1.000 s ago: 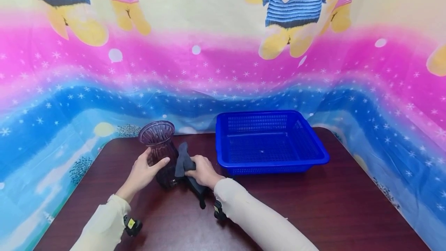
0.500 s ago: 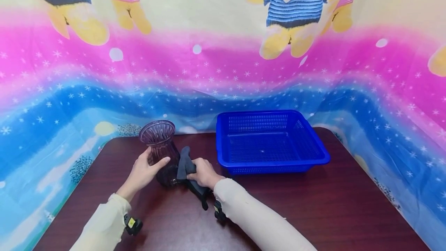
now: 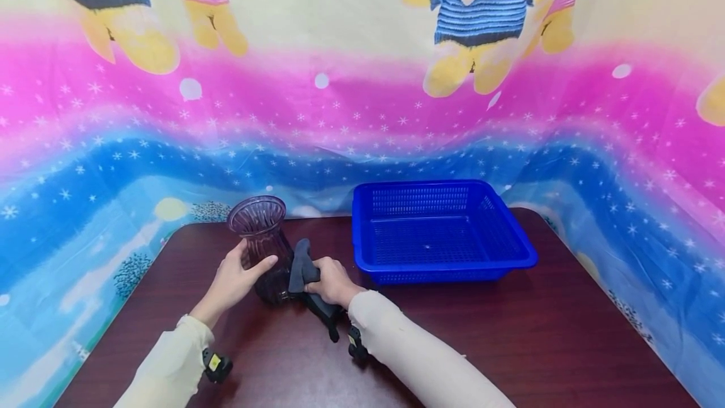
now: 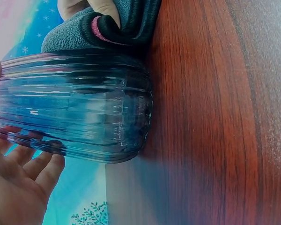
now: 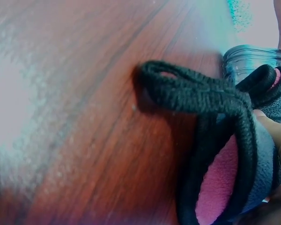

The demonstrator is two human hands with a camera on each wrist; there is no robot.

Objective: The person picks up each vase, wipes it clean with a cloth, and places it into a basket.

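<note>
Vase point(image 3: 262, 244) upright in left hand point(image 3: 235, 282), cloth point(image 3: 303, 269) against its side.

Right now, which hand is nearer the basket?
Right. The right hand, gripping the cloth, sits just left of the basket, near its front corner. The left hand holds the vase, further left, with vase and cloth between.
</note>
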